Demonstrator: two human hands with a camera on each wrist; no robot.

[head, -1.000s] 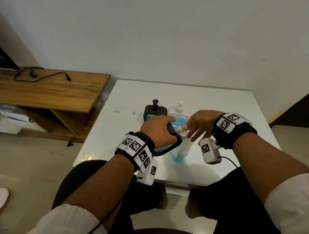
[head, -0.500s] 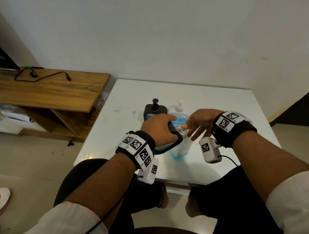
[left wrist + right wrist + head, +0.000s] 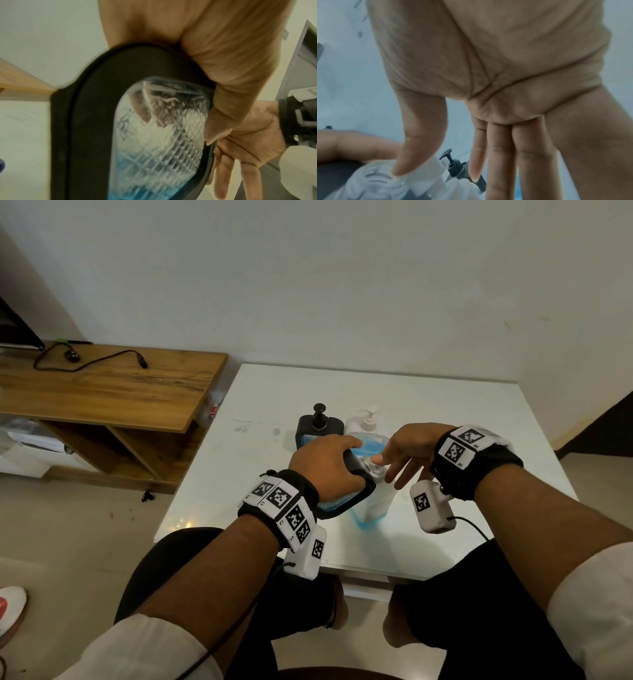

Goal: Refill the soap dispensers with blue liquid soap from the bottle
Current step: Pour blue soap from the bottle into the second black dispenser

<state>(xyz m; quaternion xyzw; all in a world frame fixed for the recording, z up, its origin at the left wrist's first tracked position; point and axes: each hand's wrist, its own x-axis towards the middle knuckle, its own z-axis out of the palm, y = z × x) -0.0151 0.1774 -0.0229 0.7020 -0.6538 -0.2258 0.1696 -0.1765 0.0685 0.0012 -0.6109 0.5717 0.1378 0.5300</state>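
My left hand grips a black-framed soap dispenser, held tilted above the white table. Its clear diamond-patterned window shows blue soap pooled at one end. At the dispenser's right end is a clear ribbed neck. My right hand has its fingers straight, and the thumb tip touches that neck. Right under the neck stands a clear bottle with a little blue liquid at its bottom.
A second black dispenser with its pump on and a white pump bottle of blue soap stand just behind my hands. A wooden bench with a cable lies to the left. The walls close off the table's far and right sides.
My right hand's fingers, curled round the clear neck a second ago, have straightened and spread. The left hand still holds the tilted dispenser in nearly the same place.
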